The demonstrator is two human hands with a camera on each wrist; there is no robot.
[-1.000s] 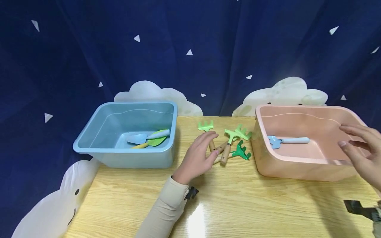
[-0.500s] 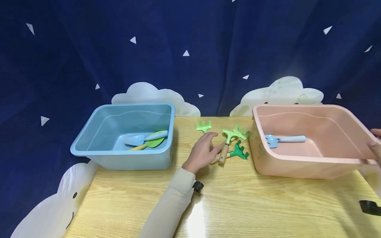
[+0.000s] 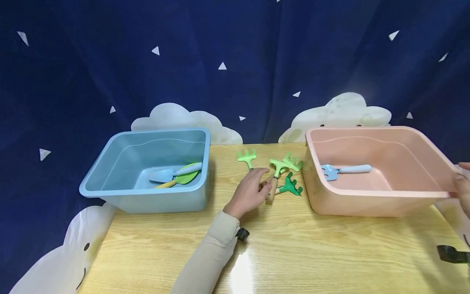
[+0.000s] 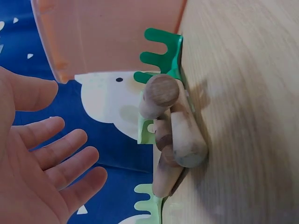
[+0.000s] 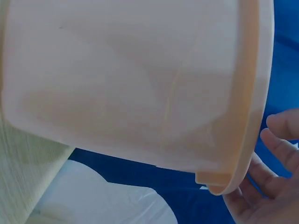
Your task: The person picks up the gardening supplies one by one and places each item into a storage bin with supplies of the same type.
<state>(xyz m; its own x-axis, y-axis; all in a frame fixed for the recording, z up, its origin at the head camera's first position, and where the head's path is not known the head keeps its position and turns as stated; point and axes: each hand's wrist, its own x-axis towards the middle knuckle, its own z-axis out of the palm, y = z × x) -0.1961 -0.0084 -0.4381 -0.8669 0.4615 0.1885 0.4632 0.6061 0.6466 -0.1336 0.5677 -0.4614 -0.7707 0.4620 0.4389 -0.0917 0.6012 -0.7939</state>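
— Dark blue curtain (image 3: 235, 61) with white triangles and cloud cut-outs hangs behind a glossy wooden table (image 3: 293, 253). What sits on it?

— Two plastic tubs. A pink tub (image 3: 378, 196) stands on the right and a blue tub (image 3: 147, 196) on the left, well apart.

— Anything inside them?

— A pale blue toy rake (image 3: 343, 170) lies in the pink tub. A grey-blue trowel (image 3: 172, 172) and a green trowel (image 3: 183, 179) lie together in the blue one.

— And between the tubs?

— A heap of green toy rakes with wooden handles (image 3: 279, 179), crossed over each other, just beside the pink tub's wall. One light green rake (image 3: 247, 157) lies slightly apart at the back.

— Where are the hands?

— The left hand (image 3: 249, 192) is at the heap's handles, fingers relaxed and spread; in the wrist view its palm (image 4: 32, 158) is apart from the handle ends (image 4: 175, 135), gripping nothing. The right hand (image 3: 463, 185) is at the pink tub's right rim, fingers loosely extended under the lip (image 5: 229, 184).
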